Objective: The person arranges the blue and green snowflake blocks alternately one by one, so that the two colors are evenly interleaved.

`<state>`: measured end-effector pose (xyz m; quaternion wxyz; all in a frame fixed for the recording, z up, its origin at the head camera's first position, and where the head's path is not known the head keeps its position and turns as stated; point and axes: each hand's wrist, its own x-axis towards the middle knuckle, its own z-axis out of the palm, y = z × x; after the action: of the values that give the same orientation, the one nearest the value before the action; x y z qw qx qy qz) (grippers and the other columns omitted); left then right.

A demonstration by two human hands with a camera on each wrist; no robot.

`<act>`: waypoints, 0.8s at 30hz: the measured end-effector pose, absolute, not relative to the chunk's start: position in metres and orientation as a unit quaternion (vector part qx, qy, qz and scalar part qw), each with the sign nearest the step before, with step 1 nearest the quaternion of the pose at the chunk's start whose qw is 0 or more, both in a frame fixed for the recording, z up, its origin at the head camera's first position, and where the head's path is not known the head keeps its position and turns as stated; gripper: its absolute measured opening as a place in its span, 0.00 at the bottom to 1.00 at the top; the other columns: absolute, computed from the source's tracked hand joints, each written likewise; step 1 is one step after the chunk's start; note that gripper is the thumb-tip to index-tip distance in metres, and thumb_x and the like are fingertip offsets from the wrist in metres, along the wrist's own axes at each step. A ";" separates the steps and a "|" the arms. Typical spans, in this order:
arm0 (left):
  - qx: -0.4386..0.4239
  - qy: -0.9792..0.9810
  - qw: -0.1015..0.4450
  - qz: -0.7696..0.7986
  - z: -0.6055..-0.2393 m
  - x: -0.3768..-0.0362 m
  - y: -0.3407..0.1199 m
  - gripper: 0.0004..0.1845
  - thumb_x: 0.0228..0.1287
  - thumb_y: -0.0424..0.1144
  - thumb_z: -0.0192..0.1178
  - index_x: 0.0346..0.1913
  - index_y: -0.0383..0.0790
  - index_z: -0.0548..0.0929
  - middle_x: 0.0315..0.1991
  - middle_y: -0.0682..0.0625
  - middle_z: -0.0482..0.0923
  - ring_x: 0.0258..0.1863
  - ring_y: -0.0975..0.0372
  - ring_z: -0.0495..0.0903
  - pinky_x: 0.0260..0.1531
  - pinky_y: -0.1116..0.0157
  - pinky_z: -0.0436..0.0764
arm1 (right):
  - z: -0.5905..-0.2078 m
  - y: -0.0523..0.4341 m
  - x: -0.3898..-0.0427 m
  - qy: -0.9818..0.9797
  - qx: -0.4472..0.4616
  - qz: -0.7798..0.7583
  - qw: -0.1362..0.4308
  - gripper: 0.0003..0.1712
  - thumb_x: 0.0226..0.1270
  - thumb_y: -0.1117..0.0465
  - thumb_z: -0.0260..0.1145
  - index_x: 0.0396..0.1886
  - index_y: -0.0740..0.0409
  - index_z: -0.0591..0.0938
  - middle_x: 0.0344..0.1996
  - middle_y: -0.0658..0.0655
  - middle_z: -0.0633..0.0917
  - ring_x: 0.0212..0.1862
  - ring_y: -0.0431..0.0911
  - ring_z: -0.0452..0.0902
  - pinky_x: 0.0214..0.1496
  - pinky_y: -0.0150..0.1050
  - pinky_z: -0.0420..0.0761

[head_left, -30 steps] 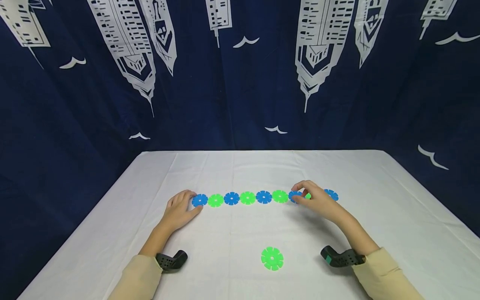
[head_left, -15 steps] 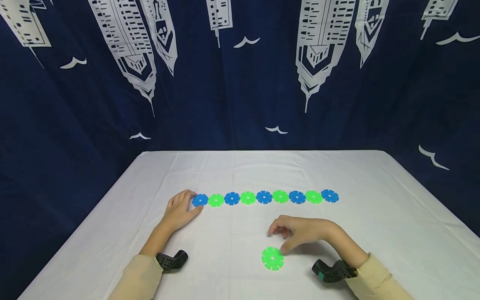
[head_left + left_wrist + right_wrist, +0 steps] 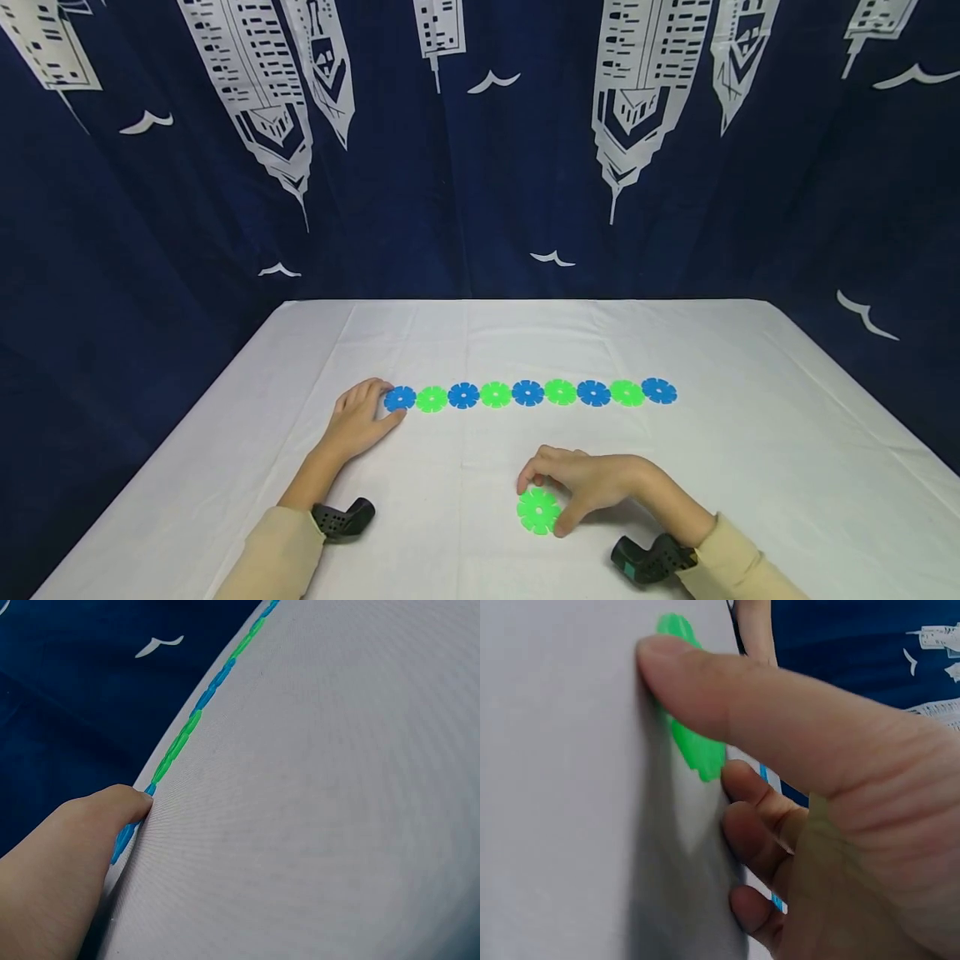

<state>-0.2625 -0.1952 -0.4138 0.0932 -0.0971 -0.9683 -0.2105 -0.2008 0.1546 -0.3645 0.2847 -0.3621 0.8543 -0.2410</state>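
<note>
- Loose green disc (image 3: 538, 511) lies flat on the white tablecloth (image 3: 750, 433), near the front edge, a little right of centre — well apart from the row, on the person's side of it.
- Right hand (image 3: 592, 483) is on it: thumb on the near-right rim, fingertips curled over the far rim. Right wrist view shows the thumb (image 3: 705, 682) across the disc's edge and the fingers (image 3: 757, 787) bent in behind it — reads as a pinch, disc not visibly lifted off the cloth.
- Row of discs (image 3: 528, 393) runs left-right across the table, blue and green alternating, nine pieces, edges touching or nearly so. Blue at both ends.
- Key relation: the open right end of the row, the blue end disc (image 3: 659, 391), sits up and to the right of the loose green one; right hand is by far the nearer.
- Left hand (image 3: 358, 421) lies flat, fingers relaxed, fingertips touching the leftmost blue disc (image 3: 400, 398). Left wrist view agrees: a fingertip (image 3: 124, 802) rests against the row's end.
- Dark blue curtain (image 3: 480, 150) with white tower print behind the table.
</note>
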 end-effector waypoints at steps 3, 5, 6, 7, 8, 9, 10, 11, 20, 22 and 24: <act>-0.096 -0.968 0.096 -0.210 -0.413 -0.262 -0.195 0.29 0.58 0.51 0.54 0.58 0.37 0.67 0.62 0.38 0.62 0.65 0.48 0.56 0.63 0.44 0.50 | -0.365 0.151 -0.200 0.858 -0.365 -0.234 0.274 0.28 0.44 0.56 0.72 0.45 0.33 0.70 0.39 0.37 0.68 0.47 0.32 0.61 0.53 0.34 0.64; -0.097 -0.969 0.094 -0.208 -0.412 -0.262 -0.196 0.29 0.58 0.51 0.54 0.58 0.37 0.67 0.62 0.38 0.62 0.65 0.47 0.56 0.63 0.44 0.50 | -0.365 0.151 -0.199 0.860 -0.369 -0.231 0.267 0.27 0.45 0.55 0.72 0.44 0.34 0.69 0.39 0.37 0.67 0.46 0.33 0.61 0.52 0.34 0.63; -0.097 -0.969 0.094 -0.208 -0.412 -0.262 -0.196 0.29 0.58 0.51 0.54 0.58 0.37 0.67 0.62 0.38 0.62 0.66 0.47 0.56 0.63 0.44 0.50 | -0.365 0.150 -0.199 0.860 -0.371 -0.230 0.263 0.27 0.45 0.54 0.71 0.44 0.34 0.69 0.38 0.38 0.67 0.46 0.33 0.61 0.52 0.34 0.63; -0.097 -0.969 0.093 -0.208 -0.412 -0.262 -0.196 0.29 0.58 0.51 0.54 0.58 0.37 0.67 0.63 0.38 0.62 0.66 0.47 0.56 0.63 0.44 0.50 | -0.366 0.150 -0.199 0.861 -0.374 -0.230 0.257 0.27 0.45 0.53 0.71 0.44 0.35 0.68 0.38 0.38 0.67 0.46 0.33 0.61 0.52 0.34 0.62; -0.097 -0.969 0.094 -0.209 -0.412 -0.262 -0.195 0.29 0.58 0.51 0.54 0.58 0.36 0.67 0.62 0.38 0.62 0.66 0.47 0.56 0.63 0.44 0.50 | -0.367 0.150 -0.198 0.861 -0.376 -0.232 0.253 0.26 0.46 0.52 0.71 0.44 0.36 0.68 0.38 0.38 0.67 0.46 0.34 0.60 0.52 0.34 0.62; -0.097 -0.968 0.094 -0.210 -0.412 -0.262 -0.195 0.29 0.58 0.51 0.55 0.58 0.36 0.67 0.63 0.38 0.62 0.66 0.47 0.56 0.63 0.44 0.50 | -0.368 0.150 -0.198 0.861 -0.378 -0.235 0.248 0.26 0.47 0.51 0.70 0.44 0.36 0.68 0.39 0.38 0.67 0.45 0.34 0.61 0.51 0.34 0.62; -0.097 -0.968 0.096 -0.209 -0.412 -0.262 -0.195 0.29 0.58 0.51 0.55 0.58 0.36 0.67 0.62 0.38 0.62 0.65 0.47 0.56 0.63 0.44 0.50 | -0.369 0.150 -0.198 0.860 -0.379 -0.239 0.244 0.25 0.47 0.50 0.70 0.44 0.37 0.68 0.39 0.38 0.67 0.45 0.34 0.60 0.51 0.34 0.62; -0.097 -0.968 0.096 -0.210 -0.412 -0.262 -0.195 0.29 0.58 0.51 0.55 0.58 0.36 0.67 0.62 0.38 0.62 0.65 0.47 0.56 0.63 0.44 0.50 | -0.370 0.149 -0.198 0.860 -0.379 -0.243 0.242 0.25 0.48 0.50 0.69 0.44 0.37 0.67 0.40 0.38 0.67 0.45 0.34 0.60 0.51 0.34 0.62; -0.094 -0.969 0.086 -0.211 -0.413 -0.263 -0.195 0.29 0.58 0.51 0.54 0.58 0.37 0.67 0.63 0.39 0.61 0.66 0.48 0.56 0.64 0.45 0.49 | -0.373 0.147 -0.198 0.858 -0.362 -0.269 0.246 0.27 0.48 0.52 0.69 0.49 0.37 0.70 0.38 0.40 0.68 0.44 0.34 0.60 0.47 0.33 0.61; -0.095 -0.969 0.087 -0.211 -0.413 -0.262 -0.195 0.29 0.58 0.51 0.54 0.58 0.37 0.67 0.63 0.39 0.61 0.66 0.48 0.56 0.64 0.45 0.49 | -0.373 0.146 -0.197 0.860 -0.360 -0.266 0.244 0.26 0.47 0.53 0.70 0.47 0.38 0.70 0.38 0.40 0.68 0.44 0.34 0.61 0.48 0.33 0.62; -0.096 -0.968 0.088 -0.214 -0.413 -0.262 -0.195 0.29 0.58 0.51 0.54 0.58 0.37 0.67 0.63 0.38 0.61 0.66 0.48 0.56 0.64 0.45 0.49 | -0.372 0.145 -0.196 0.863 -0.355 -0.265 0.241 0.26 0.46 0.53 0.70 0.46 0.38 0.69 0.38 0.39 0.68 0.44 0.34 0.61 0.48 0.32 0.62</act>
<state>-0.2621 -0.1954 -0.4128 0.0882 -0.0959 -0.9681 -0.2139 -0.1964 0.1453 -0.3724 0.2414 -0.3550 0.8634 -0.2649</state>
